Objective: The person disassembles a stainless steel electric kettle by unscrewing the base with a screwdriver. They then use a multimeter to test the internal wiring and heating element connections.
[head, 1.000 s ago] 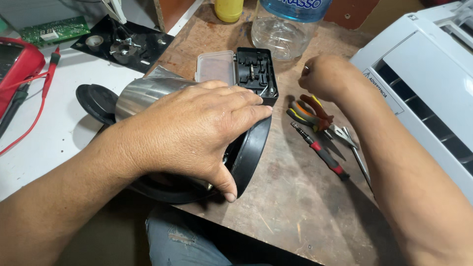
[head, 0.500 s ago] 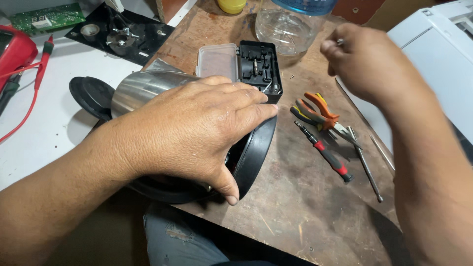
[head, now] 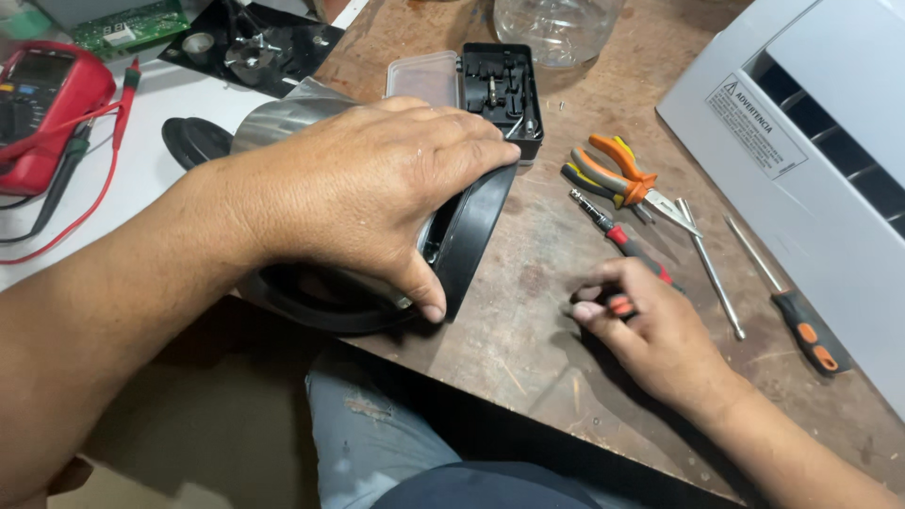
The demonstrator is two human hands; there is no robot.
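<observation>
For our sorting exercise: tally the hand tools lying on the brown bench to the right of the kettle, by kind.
Screwdrivers: 3, red-and-black under the right hand, bare steel shaft, orange-and-black.
Pliers: 1, orange-handled.
Total: 4.

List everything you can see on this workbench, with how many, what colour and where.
Kettle: one, steel with black base, lying on its side at the table edge.
Bit case: one, black, open, behind the kettle.
Pliers: one, orange and yellow grips, centre right.
Red screwdriver: one, red and black, its handle end under the right hand.
Orange screwdriver: one, black and orange handle, far right.
Plastic bottle: one, clear, top edge.
Multimeter: one, red, far left.
White appliance: one, right side.
Table: one, brown.
Left hand: gripping the kettle.
Right hand: touching the red screwdriver.
</observation>
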